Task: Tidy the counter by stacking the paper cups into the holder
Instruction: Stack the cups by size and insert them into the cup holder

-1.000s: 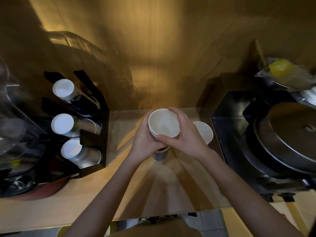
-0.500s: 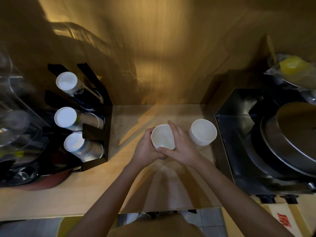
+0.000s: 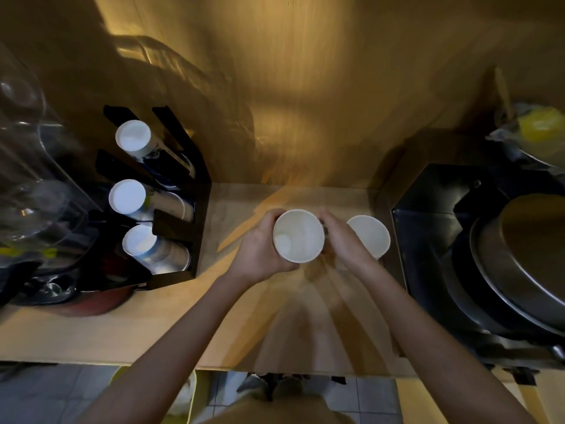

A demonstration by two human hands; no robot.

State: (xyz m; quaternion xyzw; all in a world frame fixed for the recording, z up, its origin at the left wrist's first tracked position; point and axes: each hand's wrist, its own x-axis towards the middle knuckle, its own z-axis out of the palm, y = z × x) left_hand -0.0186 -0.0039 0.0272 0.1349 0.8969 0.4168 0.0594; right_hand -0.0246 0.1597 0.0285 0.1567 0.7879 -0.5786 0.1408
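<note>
A white paper cup stack (image 3: 298,235) is held mouth-up above the middle of the wooden counter (image 3: 122,325). My left hand (image 3: 260,246) wraps its left side and my right hand (image 3: 344,240) grips its right side. A second stack of white paper cups (image 3: 371,237) stands on the counter just right of my right hand, partly hidden by it. The black cup holder (image 3: 195,215) stands at the left with three slanted rows of nested cups (image 3: 133,139), their white bottoms facing me.
Clear plastic containers (image 3: 27,185) crowd the far left beside the holder. A black metal appliance (image 3: 428,228) with a large steel lid (image 3: 526,258) fills the right side. A bagged yellow item (image 3: 538,130) lies behind it. The counter's front edge runs below my forearms.
The held cup stack has risen and tilted slightly toward me, so its mouth looks larger. My right hand shifted from over the rim to the stack's right side.
</note>
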